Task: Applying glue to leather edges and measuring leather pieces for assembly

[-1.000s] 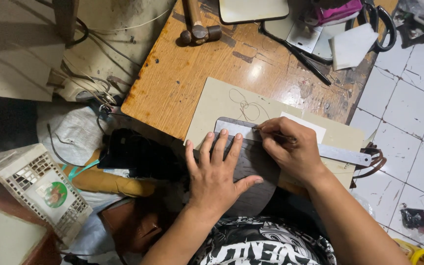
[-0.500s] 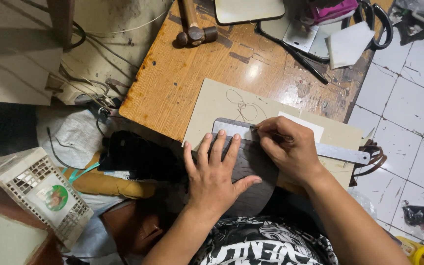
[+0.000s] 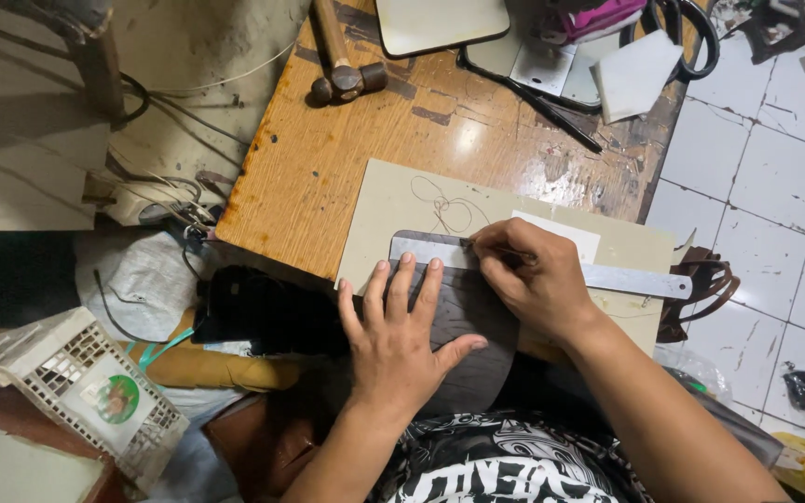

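While the left hand (image 3: 398, 340) lies flat w/ fingers spread on a dark leather piece (image 3: 463, 345), fingertips reach up to the lower edge of a steel ruler (image 3: 598, 275). Palm down, open, gripping nothing, just pressing. Leather piece sits at approx 6 o'clock of the beige cutting mat (image 3: 393, 210), overhanging the near edge of the wooden table (image 3: 328, 158) toward the person's lap.

Right hand (image 3: 538, 279) is closed in a pinch on a thin tool (image 3: 486, 247), tip against the ruler's upper edge; can't tell if pen or blade. Ruler lies across leather + mat, running from 9 to 3 o'clock, slightly tilted down at the right.

At 12 o'clock on the table: hammer (image 3: 342, 70), a pale rectangular tray (image 3: 440, 23), scissors (image 3: 687, 42) toward 1 o'clock. White plastic basket (image 3: 67, 391) on the floor at 8 o'clock, well apart from both hands.
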